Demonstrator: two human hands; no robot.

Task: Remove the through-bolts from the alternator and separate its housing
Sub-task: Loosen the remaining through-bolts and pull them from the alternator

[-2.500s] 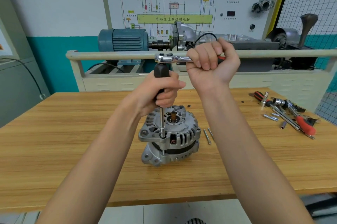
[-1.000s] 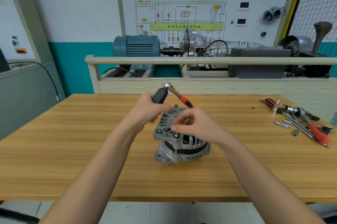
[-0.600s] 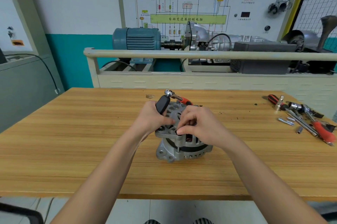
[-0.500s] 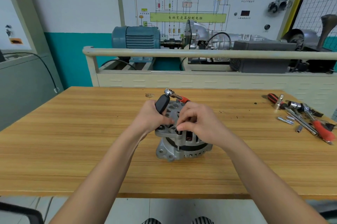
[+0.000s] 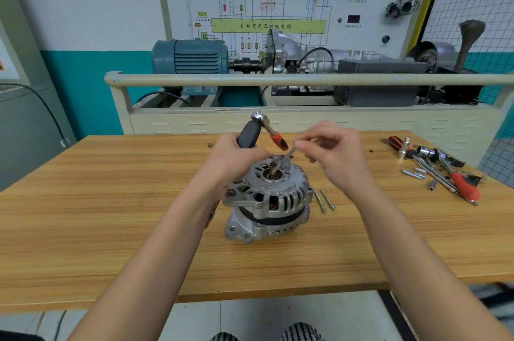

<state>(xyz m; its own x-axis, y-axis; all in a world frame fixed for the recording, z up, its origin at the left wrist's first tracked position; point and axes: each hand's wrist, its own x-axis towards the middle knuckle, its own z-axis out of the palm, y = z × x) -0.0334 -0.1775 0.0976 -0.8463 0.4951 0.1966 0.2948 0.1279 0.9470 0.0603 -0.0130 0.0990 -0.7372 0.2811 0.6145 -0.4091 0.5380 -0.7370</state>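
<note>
A silver alternator [image 5: 268, 203] stands upright on the wooden table [image 5: 111, 215], shaft end up. My left hand [image 5: 235, 158] rests against its upper left rim and grips a ratchet tool [image 5: 251, 132] by the black grip; its chrome head and red-handled part stick up behind. My right hand [image 5: 332, 151] is above and right of the alternator and pinches a long thin through-bolt [image 5: 286, 157], lifted clear and slanting down toward the shaft. Two other through-bolts [image 5: 324, 199] lie on the table just right of the housing.
Loose tools [image 5: 436, 162], among them ratchets, sockets and red-handled drivers, lie at the table's right end. Behind the table runs a cream rail [image 5: 278, 80] in front of a bench with a blue motor [image 5: 189, 55] and a gearbox.
My right hand has left the housing's rim and risen up and to the right, drawing a through-bolt out with it. My left hand keeps the ratchet tool beside the alternator.
</note>
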